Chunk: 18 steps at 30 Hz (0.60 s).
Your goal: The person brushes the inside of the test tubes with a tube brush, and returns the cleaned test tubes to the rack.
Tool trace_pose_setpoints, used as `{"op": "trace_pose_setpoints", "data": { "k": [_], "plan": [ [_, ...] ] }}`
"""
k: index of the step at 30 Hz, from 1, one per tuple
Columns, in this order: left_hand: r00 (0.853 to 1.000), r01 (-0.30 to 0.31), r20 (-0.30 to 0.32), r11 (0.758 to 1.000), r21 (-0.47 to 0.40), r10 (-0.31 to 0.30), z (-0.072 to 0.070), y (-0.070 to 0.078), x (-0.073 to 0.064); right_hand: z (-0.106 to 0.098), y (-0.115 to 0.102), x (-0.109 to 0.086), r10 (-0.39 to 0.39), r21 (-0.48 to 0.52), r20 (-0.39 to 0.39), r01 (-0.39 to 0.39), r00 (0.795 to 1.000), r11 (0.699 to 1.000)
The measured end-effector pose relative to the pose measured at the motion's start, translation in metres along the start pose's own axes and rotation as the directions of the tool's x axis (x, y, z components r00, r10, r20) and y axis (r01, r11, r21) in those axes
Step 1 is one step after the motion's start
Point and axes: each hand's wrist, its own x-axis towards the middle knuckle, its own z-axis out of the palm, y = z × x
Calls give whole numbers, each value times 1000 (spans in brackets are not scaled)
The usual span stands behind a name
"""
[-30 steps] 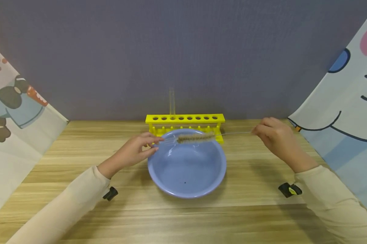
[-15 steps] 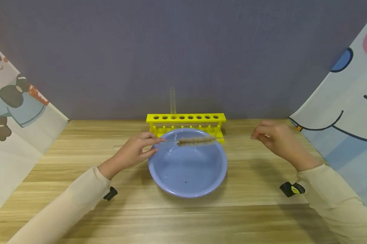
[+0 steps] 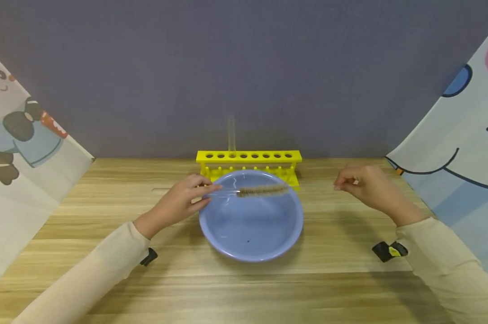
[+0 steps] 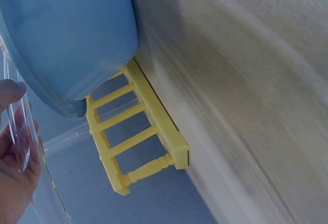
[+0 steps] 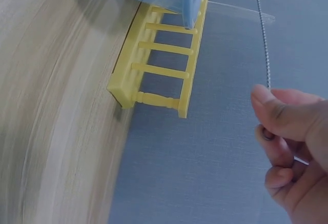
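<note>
In the head view, my left hand [image 3: 189,195] holds a clear glass test tube [image 3: 160,191] sideways at the left rim of a blue basin [image 3: 250,234]. The tube's closed end sticks out to the left behind the hand. My right hand [image 3: 363,189] pinches the thin twisted-wire handle [image 5: 265,49] of a test tube brush, whose ring end shows below the fingertips in the right wrist view. The brush's tan bristles [image 3: 262,191] lie level above the basin, their left tip right at the tube's mouth. In the left wrist view, fingers and thumb grip the tube [image 4: 23,137].
A yellow test tube rack [image 3: 248,156] stands behind the basin, partly hidden by it. Another clear test tube [image 3: 231,135] rises upright from one of its holes. A grey partition [image 3: 244,76] backs the wooden table [image 3: 244,292], with cartoon-printed sheets at both sides.
The right hand has dipped slightly, and the brush has come down a little with it. The left hand keeps its hold on the tube, nearly still.
</note>
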Motion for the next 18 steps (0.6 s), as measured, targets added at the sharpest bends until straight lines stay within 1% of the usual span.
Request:
{"op": "trace_pose_setpoints", "data": {
  "k": [6,9,11,13,16,18],
  "plan": [
    [999,-37,-11,999,31,37,0,0,-1,0,-1,-2,63,74,76,-69,995,995],
    [998,-53,-14,998,39,53,1,0,-2,0,-2,-2,90,104,111,-102,990,989],
    [998,-57,-21,997,44,58,0,0,-3,-1,-3,-2,114,136,147,-134,983,982],
    [998,-58,-31,997,48,60,0,0,-3,-1,-4,-2,143,171,193,-176,971,969],
    [997,-59,-46,997,55,62,0,0,-4,-3,-6,-3,194,208,266,-253,944,945],
    [997,-58,-54,996,62,61,0,1,-4,-3,-6,-4,214,231,303,-289,929,929]
  ]
}}
